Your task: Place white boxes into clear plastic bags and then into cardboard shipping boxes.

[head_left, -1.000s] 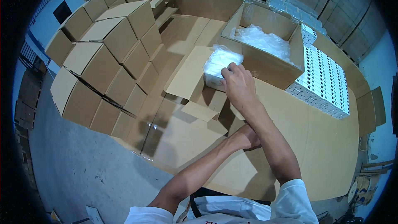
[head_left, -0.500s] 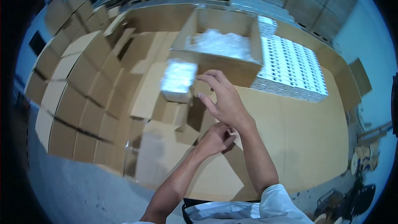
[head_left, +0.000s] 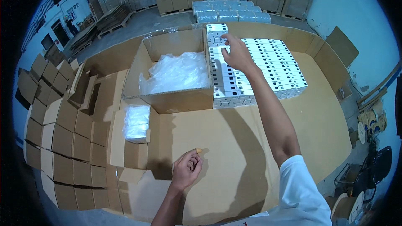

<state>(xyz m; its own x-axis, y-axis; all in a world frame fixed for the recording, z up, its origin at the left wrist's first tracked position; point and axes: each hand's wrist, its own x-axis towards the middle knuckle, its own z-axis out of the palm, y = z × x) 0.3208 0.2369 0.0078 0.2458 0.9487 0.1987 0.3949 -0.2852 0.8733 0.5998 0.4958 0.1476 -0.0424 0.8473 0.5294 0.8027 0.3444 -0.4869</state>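
Note:
My right hand (head_left: 239,54) reaches over the block of white boxes with black markings (head_left: 268,65). Its thumb and forefinger are apart, close to the right side of a single white box (head_left: 217,35) on top at the far left corner; contact cannot be made out. My left hand (head_left: 187,169) hovers over the cardboard surface, fingers loosely curled with nothing visible in them. A yellow-orange cover (head_left: 199,150) caps one fingertip. Left of it, a small open carton (head_left: 118,142) holds clear-plastic-wrapped packs (head_left: 137,122).
A large open carton (head_left: 178,100) containing crumpled clear plastic bags (head_left: 176,73) stands beside the white boxes. Stacked brown cartons (head_left: 65,155) line the left edge. Cardboard walls rim the work surface (head_left: 226,159). A dark chair (head_left: 379,165) and spools (head_left: 354,207) stand at right.
My right hand has moved from near the wrapped packs to the white boxes at the far right. My left hand has come apart from the right wrist. The view has shifted.

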